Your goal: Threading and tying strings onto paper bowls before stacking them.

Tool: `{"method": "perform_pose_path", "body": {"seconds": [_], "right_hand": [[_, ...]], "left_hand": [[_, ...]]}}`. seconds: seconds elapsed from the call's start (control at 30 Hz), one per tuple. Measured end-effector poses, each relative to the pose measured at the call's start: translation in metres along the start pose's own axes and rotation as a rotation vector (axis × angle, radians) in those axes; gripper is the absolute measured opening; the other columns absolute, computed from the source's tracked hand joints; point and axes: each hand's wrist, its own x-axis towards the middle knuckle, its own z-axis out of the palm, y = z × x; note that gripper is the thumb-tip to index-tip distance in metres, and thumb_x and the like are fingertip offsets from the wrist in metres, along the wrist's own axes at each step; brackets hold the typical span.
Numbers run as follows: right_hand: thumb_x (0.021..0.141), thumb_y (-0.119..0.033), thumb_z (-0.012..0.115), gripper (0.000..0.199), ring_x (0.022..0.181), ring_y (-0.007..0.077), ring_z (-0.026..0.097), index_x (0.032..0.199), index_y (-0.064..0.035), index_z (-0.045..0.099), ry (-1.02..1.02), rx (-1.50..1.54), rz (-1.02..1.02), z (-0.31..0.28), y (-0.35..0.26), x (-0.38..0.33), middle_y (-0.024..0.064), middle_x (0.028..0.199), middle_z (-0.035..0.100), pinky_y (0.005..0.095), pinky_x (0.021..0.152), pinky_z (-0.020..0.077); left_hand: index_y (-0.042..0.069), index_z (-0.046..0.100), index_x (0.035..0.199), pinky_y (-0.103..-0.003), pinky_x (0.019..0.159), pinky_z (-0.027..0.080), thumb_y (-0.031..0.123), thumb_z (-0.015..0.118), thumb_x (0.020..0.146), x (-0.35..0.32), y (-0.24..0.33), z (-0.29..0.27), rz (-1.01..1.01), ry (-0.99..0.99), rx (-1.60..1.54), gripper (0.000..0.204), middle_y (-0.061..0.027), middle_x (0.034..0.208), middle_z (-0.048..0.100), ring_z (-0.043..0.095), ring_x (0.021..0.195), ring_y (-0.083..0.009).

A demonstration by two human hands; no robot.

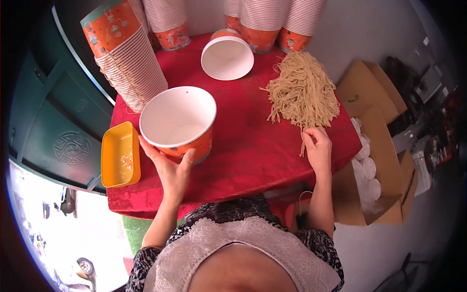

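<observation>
Orange outside and white within, the bucket is at eleven o'clock, mouth tipped toward me; my left hand is spread around its near side, and I can't tell whether its base rests on anything. Just left of it, at ten, is a yellow tray with small bits in it. Between one and two, the fingertips of my right hand are pinched on a few strands hanging from the pile of string at one.

I see no string on my bucket, so I'd judge it barely begun, with plenty of pile left. Another bucket lies on its side at twelve, also bare as far as I see. The tall stack at eleven has string draped along its rims; those look done to me.

The bench wears creased red cloth, with more stacks along its far edge around twelve. Beyond it are an open cardboard box at two, a green door at ten and a grey wall at one.
</observation>
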Motion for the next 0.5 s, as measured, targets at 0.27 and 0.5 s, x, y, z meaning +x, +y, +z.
{"method": "perform_pose_path", "body": {"seconds": [0.27, 0.5], "right_hand": [[0.087, -0.004, 0.066, 0.007, 0.092, 0.0351, 0.060, 0.092, -0.0005, 0.066, 0.041, -0.238, -0.082, -0.010, 0.010, 0.014, 0.0156, 0.091, 0.064, 0.0431, 0.083, 0.0483], [0.086, -0.004, 0.066, 0.005, 0.093, 0.0364, 0.059, 0.090, -0.0016, 0.066, -0.015, -0.336, -0.034, -0.005, 0.029, 0.009, 0.0157, 0.092, 0.064, 0.0452, 0.084, 0.0478]], "left_hand": [[-0.002, 0.001, 0.156, -0.044, 0.116, 0.030, 0.016, 0.085, 0.071, -0.030, 0.001, -0.021, -0.008, -0.059, 0.092, 0.121, -0.0216, 0.158, 0.016, 0.029, 0.143, -0.0327], [-0.002, 0.023, 0.152, -0.036, 0.096, 0.043, 0.019, 0.061, 0.093, -0.043, -0.003, -0.035, 0.020, 0.050, -0.026, 0.073, -0.0158, 0.145, 0.040, 0.048, 0.119, -0.0235]]}}
